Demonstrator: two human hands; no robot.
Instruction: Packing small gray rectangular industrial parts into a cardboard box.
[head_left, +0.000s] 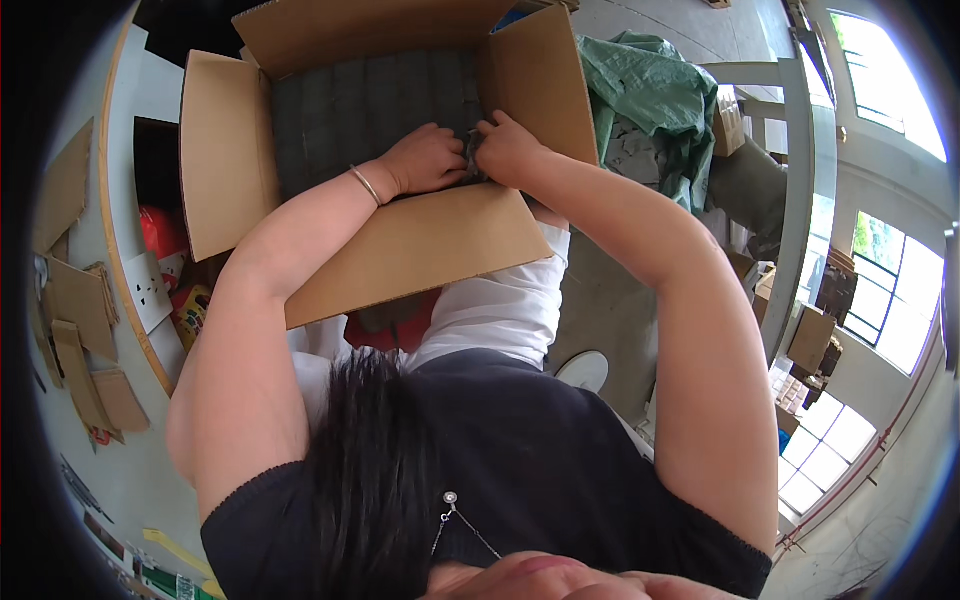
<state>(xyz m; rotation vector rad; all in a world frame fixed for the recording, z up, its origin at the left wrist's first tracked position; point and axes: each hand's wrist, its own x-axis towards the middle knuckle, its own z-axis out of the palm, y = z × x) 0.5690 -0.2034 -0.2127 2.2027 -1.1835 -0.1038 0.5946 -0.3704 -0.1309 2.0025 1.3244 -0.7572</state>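
The room is lit by tall windows point(885, 290) at the right, above a grey floor point(610, 320). An open carton point(420, 240) is set before the person, its brown flaps spread outward; what it is carried by is hidden. A green sheet point(650, 95) is bunched beside its right flap. The carton is lined with grey blocks point(360, 100), dull and packed in close rows. Near its front right corner, a small crinkled grey piece point(474, 152) is flanked by the left hand point(425, 158) and right hand point(510, 150), fingers curled; whether it is pinched cannot be told.
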